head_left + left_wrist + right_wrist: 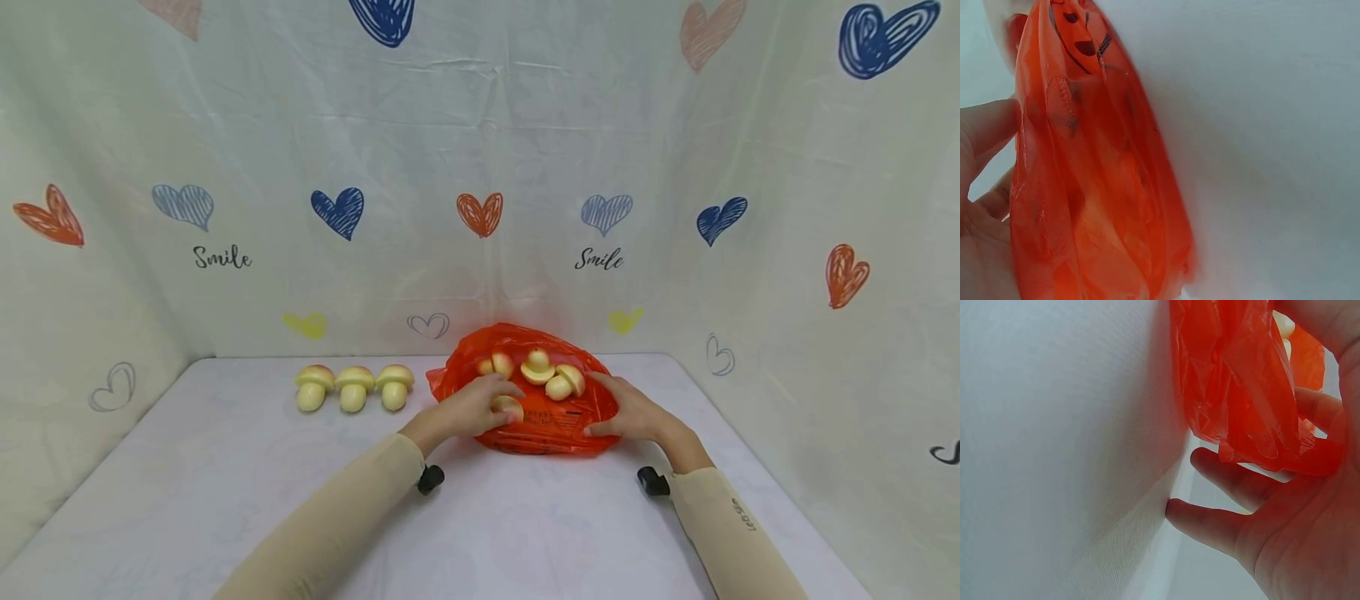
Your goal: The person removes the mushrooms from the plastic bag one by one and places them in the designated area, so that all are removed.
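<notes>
A red plastic bag [551, 433] lies spread with its mouth toward me. Several toy mushrooms, including one upturned mushroom [537, 367] and one leaning mushroom [565, 382], sit inside it. My left hand [472, 406] reaches over the bag's left edge, thumb and fingers around a pale mushroom [507, 407]. In the left wrist view, the bag's folds [1097, 187] hide what those fingers hold. My right hand [637, 415] holds the bag's right edge between thumb and fingers. Two lower fingers [1210, 528] extend past the bag in the right wrist view.
Three mushrooms [355, 389] stand in a row left of the bag, caps away from me. The white-covered table [225, 483] ends at a hanging cloth [420, 275] printed with hearts. Black wrist devices [431, 479] sit beneath both wrists.
</notes>
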The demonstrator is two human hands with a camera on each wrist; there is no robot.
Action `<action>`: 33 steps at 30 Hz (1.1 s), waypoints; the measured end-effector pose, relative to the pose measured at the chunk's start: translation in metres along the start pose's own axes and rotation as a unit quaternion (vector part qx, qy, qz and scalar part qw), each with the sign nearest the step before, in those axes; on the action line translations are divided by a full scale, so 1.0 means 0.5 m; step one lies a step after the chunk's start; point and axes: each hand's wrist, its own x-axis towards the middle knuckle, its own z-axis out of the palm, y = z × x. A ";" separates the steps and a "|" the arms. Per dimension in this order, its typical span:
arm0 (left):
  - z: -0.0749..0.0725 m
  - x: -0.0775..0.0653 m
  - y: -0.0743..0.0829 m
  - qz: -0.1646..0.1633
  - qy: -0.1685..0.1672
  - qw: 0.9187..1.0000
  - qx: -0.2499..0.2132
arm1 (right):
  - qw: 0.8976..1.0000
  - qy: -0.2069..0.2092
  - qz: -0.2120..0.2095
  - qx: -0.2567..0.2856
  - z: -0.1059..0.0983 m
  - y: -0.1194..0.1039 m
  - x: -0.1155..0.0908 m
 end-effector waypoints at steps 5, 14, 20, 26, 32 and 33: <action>-0.001 0.010 -0.001 0.000 0.002 1.000 0.015 | 1.000 0.001 -0.004 -0.002 0.001 0.002 0.002; -0.003 0.033 -0.008 0.001 0.000 1.000 0.017 | 1.000 0.001 -0.010 -0.006 0.003 0.004 0.003; -0.003 0.049 -0.014 -0.008 0.007 1.000 0.004 | 1.000 0.001 -0.010 -0.001 0.003 0.003 0.002; -0.001 0.051 -0.021 -0.028 0.004 0.999 -0.020 | 1.000 0.000 -0.005 0.003 0.003 0.004 0.003; -0.005 0.045 -0.021 -0.034 -0.016 0.999 -0.014 | 1.000 -0.002 0.002 0.006 0.002 0.005 0.003; -0.006 0.044 -0.021 -0.036 -0.019 0.999 -0.012 | 1.000 -0.001 0.003 0.006 0.002 0.006 0.004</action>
